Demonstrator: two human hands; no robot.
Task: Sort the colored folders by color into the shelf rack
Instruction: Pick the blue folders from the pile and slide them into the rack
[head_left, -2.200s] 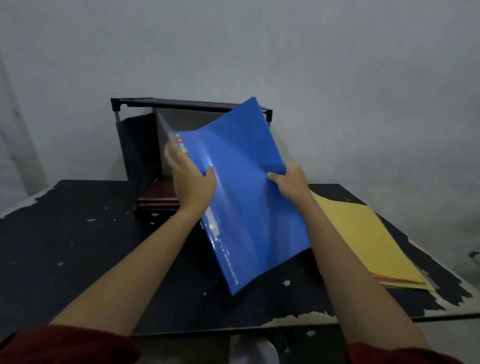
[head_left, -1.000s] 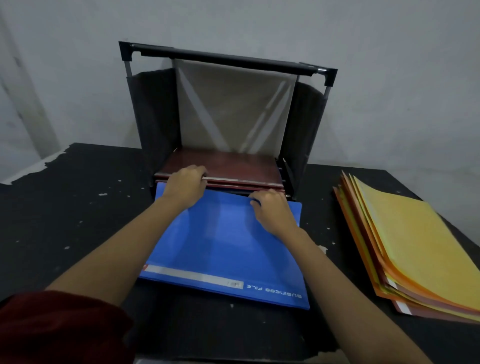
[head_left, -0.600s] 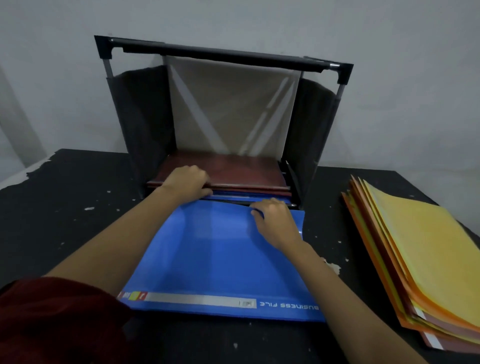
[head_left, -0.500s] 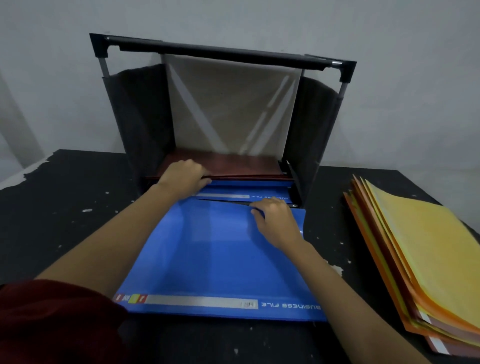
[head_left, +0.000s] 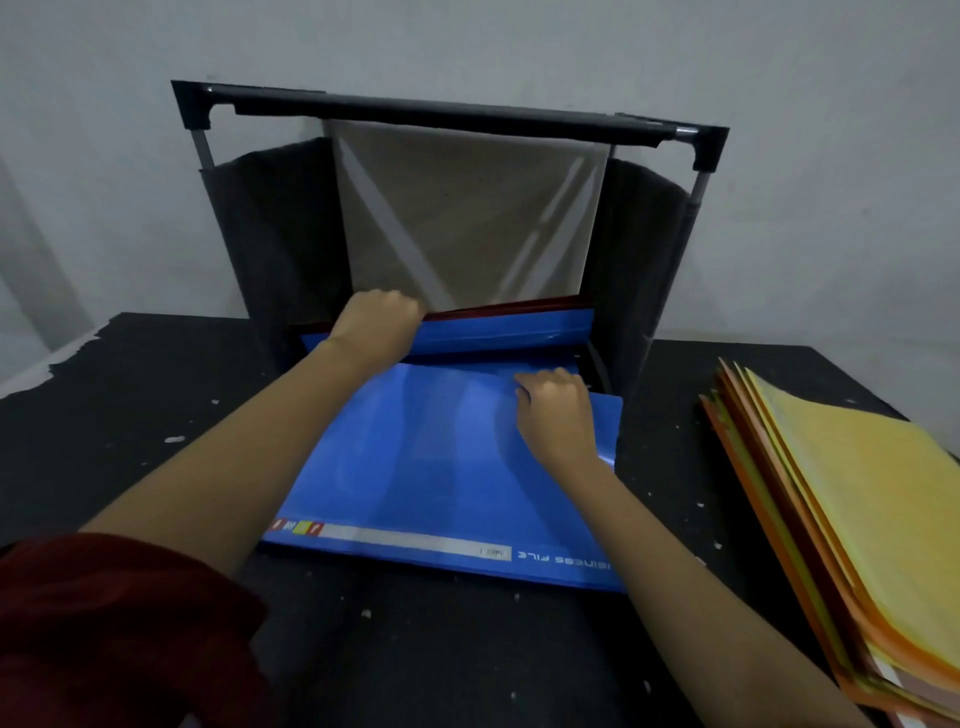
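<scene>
Head view, 1 frame. Black table (head_left: 130, 415) with chipped paint, pale wall behind.

Shelf rack (head_left: 452, 111) stood at the far middle of the table: black top bar, dark fabric sides, translucent grey back panel.

Blue folder (head_left: 441, 467) lay flat on the table in front of the rack. Its far edge was at the rack's opening, under the raised stack. Its near edge, with a white label strip (head_left: 415, 540), pointed toward the person.

Left hand (head_left: 376, 325): fingers curled over the front left edge of the stack already in the rack, gripping it and holding that edge tilted up. The stack showed dark red folders (head_left: 519, 306) on top and a second blue folder (head_left: 498, 332) directly beneath them. A gap was open between this raised stack and the folder on the table.

Right hand (head_left: 558, 415): rested on top of the blue folder near its far right corner, knuckles up and fingers bent, tips on the cover. The thumb was hidden, so I could not tell whether the hand pinched the folder or only pressed on it.

Unsorted pile (head_left: 857, 519) of yellow and orange folders lay on the right side of the table, fanned, well apart from the rack and from both hands.

Dark red sleeve (head_left: 104, 623) showed on the left arm at the near left corner.
</scene>
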